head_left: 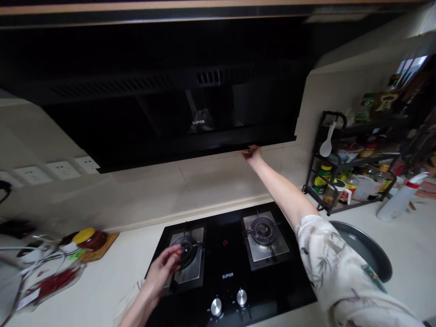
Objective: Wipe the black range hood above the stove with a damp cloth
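Note:
My right hand (252, 155) reaches up to the lower edge of the black range hood (136, 131), fingers curled at the underside. Whatever those fingers hold, if anything, is too small and blurred to make out. Over the left burner (189, 267) of the black gas cooktop (223, 218), my left hand (163, 268) is closed in a pinch. A small reddish-orange spot shows at its fingertips, but I cannot tell what it is. The right burner (263, 230) lies below my right forearm. Two silver knobs (215, 307) sit at the cooktop's front.
A dark pan (369, 247) lies right of the cooktop, partly behind my sleeve. Beyond it stand a black spice rack (335, 165) and a white spray bottle (397, 202). Left are a yellow-lidded jar (93, 240), a bag of dried red chillies (54, 284) and wall sockets (63, 170).

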`<control>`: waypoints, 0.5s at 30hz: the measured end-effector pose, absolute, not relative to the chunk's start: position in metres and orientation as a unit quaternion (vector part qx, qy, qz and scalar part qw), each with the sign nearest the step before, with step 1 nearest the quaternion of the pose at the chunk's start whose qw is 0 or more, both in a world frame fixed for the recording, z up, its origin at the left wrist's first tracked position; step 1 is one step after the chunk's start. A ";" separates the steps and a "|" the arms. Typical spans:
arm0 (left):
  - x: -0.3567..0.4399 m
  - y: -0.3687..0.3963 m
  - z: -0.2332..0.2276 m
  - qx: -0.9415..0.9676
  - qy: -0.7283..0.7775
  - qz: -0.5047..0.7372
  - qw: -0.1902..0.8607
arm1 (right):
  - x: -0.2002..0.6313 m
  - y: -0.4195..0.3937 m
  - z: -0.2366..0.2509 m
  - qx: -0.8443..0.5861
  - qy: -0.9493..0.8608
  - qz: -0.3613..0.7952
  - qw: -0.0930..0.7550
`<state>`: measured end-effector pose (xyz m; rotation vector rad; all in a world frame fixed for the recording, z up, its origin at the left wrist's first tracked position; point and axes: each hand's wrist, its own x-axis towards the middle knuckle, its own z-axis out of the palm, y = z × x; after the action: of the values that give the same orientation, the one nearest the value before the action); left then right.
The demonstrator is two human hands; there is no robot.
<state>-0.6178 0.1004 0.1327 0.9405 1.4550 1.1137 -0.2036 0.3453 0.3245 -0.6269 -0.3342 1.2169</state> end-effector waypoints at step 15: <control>-0.581 0.310 0.323 0.753 0.589 0.288 -0.058 | -0.098 0.310 0.327 -0.298 -0.134 0.447 0.833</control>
<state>-0.5811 0.3096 0.3234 2.4570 1.9221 0.9414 -0.0977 0.3101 0.3273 -0.6315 -0.2843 0.9482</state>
